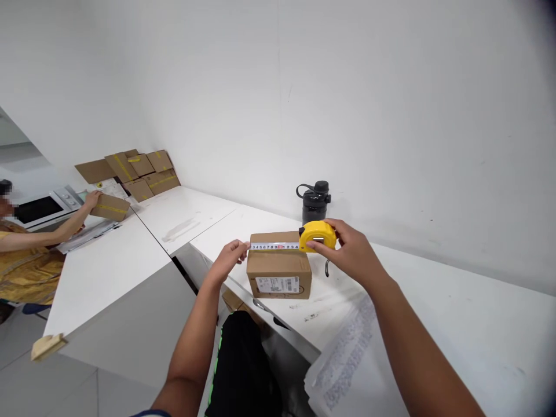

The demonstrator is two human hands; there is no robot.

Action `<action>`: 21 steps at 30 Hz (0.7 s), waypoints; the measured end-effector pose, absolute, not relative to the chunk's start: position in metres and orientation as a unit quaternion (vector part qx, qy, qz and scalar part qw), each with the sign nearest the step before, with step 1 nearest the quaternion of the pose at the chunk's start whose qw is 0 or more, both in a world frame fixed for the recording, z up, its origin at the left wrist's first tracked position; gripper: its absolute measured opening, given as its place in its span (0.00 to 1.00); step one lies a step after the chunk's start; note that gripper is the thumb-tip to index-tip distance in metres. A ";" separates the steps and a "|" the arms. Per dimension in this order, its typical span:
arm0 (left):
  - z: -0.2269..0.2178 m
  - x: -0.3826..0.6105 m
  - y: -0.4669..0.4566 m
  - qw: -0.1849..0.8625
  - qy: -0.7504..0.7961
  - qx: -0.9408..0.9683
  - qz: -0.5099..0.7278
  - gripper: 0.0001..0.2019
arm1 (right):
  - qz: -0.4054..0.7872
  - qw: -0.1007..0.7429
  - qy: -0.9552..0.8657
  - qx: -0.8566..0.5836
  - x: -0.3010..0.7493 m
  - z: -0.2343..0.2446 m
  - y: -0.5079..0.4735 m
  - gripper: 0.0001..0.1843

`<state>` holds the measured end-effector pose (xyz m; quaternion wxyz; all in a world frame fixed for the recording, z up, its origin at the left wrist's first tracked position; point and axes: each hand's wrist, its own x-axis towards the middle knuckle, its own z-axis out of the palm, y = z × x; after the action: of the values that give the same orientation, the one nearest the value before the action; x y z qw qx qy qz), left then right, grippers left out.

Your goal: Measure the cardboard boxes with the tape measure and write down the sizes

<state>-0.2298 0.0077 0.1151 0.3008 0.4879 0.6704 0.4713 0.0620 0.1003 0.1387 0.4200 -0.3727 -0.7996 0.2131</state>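
A brown cardboard box [278, 264] with a white printed label [278, 284] on its front side sits on the white table. Across its top stretches the white blade [286, 246] of a yellow tape measure [318, 236], its numbers facing me. My right hand [347, 249] grips the tape measure's case at the box's right end, thumb in front and fingers behind. At the left end my left hand [230, 258] pinches the blade's end beside the box edge; the very tip is hidden by the fingers. A dark wrist strap [327, 267] hangs below the case.
Behind the box stands a black water bottle [315, 202] against the wall. Stacked papers [343, 359] lie at the table's front edge. On the left, another person [35, 249] holds a cardboard box [110, 207] near a microwave [43, 207] and several piled cartons [143, 172].
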 end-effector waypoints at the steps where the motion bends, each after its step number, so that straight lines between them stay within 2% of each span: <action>1: 0.123 -0.230 0.011 0.283 0.668 0.488 0.486 0.20 | 0.182 0.426 -0.803 -0.374 0.064 0.145 0.088 0.29; 5: 0.155 -0.224 0.042 0.298 0.614 0.526 0.508 0.17 | 0.042 0.457 -0.818 -0.346 0.067 0.164 0.026 0.27; 8: 0.173 -0.221 0.072 0.323 0.577 0.587 0.466 0.18 | -0.081 0.469 -0.818 -0.323 0.054 0.160 -0.006 0.18; 10: 0.179 -0.225 0.090 0.309 0.573 0.607 0.456 0.19 | -0.141 0.452 -0.822 -0.317 0.041 0.151 -0.016 0.15; 17: 0.152 -0.243 0.123 0.312 0.648 0.596 0.357 0.18 | -0.136 0.393 -0.848 -0.328 0.009 0.125 -0.034 0.17; 21: 0.130 -0.234 0.124 0.322 0.668 0.591 0.317 0.18 | -0.144 0.327 -0.875 -0.326 0.006 0.125 -0.035 0.14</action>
<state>-0.2340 0.1243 0.1298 0.3215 0.5908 0.6685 0.3173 0.0063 -0.0352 0.1248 0.3270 -0.3255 -0.8754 -0.1438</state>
